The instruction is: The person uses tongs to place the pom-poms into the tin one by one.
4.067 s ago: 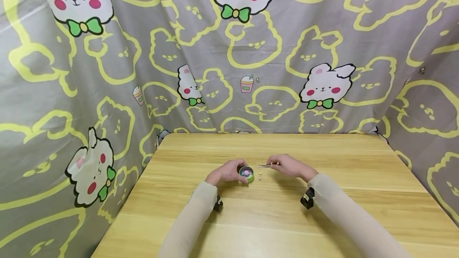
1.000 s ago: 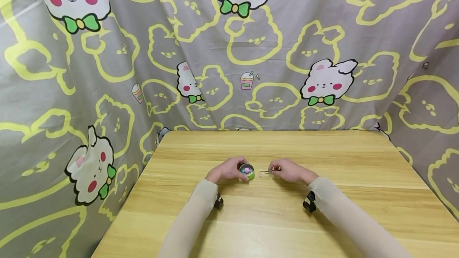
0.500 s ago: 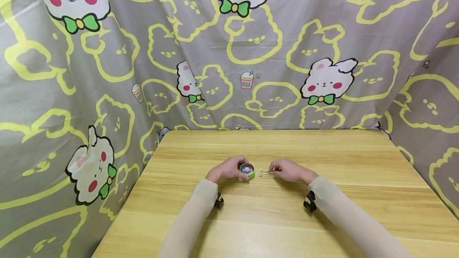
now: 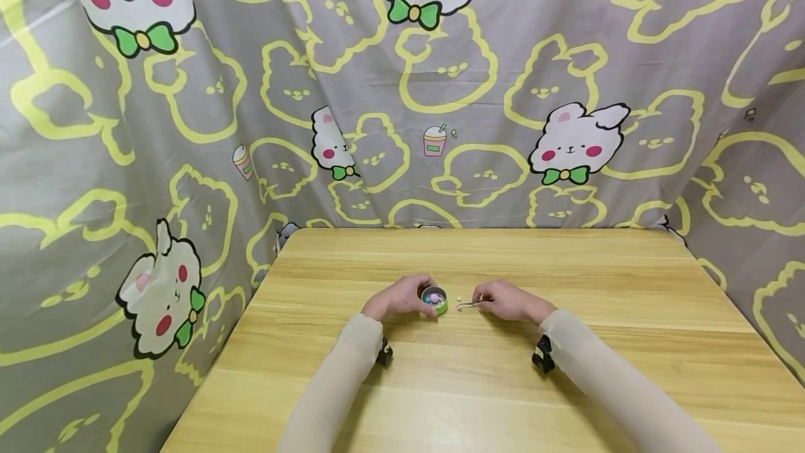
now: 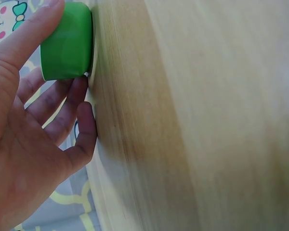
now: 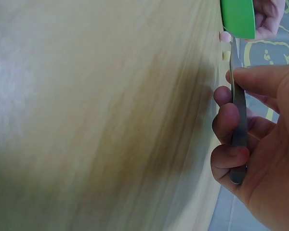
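Note:
My left hand [image 4: 405,297] grips a small round green tin [image 4: 442,308] by its side, upright on the table. Pink and blue-green pieces [image 4: 435,298] lie inside it. In the left wrist view the thumb and some fingers are around the green tin [image 5: 70,43]. To the right of the tin, my right hand [image 4: 509,300] holds metal tweezers [image 6: 238,130] between thumb and fingers, tips pointing left. A small pink piece [image 6: 225,37] is at the tweezers' tips; whether they pinch it I cannot tell. Just behind the tips sits a small yellow piece [image 4: 459,299].
The wooden table [image 4: 453,383] reaches back to a grey curtain [image 4: 465,89] printed with rabbits and yellow outlines. The curtain also hangs along both sides. A black wrist camera [image 4: 543,355] sits under the right sleeve, another [image 4: 385,353] under the left.
Over the four seconds the tweezers' tips have come from behind the two small pieces down to the pink one. The left hand and tin stay almost in place.

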`<state>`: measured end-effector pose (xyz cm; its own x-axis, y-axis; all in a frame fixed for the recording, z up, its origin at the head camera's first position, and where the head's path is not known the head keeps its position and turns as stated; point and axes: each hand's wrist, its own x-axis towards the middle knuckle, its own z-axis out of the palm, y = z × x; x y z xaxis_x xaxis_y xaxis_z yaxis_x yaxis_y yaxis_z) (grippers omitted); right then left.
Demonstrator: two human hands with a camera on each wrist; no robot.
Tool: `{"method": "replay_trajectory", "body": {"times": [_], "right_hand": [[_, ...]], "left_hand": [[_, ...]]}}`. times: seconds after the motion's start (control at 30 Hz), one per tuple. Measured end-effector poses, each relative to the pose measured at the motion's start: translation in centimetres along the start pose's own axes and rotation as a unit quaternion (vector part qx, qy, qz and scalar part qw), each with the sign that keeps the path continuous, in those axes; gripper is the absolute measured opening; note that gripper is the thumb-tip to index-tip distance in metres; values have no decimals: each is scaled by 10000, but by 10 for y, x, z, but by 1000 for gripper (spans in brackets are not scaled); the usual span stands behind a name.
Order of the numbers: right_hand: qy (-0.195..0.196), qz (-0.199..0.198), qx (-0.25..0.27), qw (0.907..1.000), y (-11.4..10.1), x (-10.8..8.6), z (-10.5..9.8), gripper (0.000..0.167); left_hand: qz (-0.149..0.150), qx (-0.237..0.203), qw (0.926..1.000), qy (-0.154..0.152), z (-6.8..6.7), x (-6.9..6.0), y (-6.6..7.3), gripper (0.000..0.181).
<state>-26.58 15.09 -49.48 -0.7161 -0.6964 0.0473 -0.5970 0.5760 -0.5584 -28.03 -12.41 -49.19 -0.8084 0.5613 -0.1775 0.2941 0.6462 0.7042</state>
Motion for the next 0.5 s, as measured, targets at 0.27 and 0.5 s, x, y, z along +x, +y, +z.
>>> {"method": "replay_trajectory", "body": {"times": [0.27, 0.5], "right_hand": [[-41, -80, -1, 10000, 2, -1, 0, 9], [48, -132, 134, 9998, 5, -3, -1, 11]], "left_hand": [[-15, -49, 10000, -7, 0, -1, 2, 45], [0, -70, 10000, 0, 0, -2, 2, 45]]}}
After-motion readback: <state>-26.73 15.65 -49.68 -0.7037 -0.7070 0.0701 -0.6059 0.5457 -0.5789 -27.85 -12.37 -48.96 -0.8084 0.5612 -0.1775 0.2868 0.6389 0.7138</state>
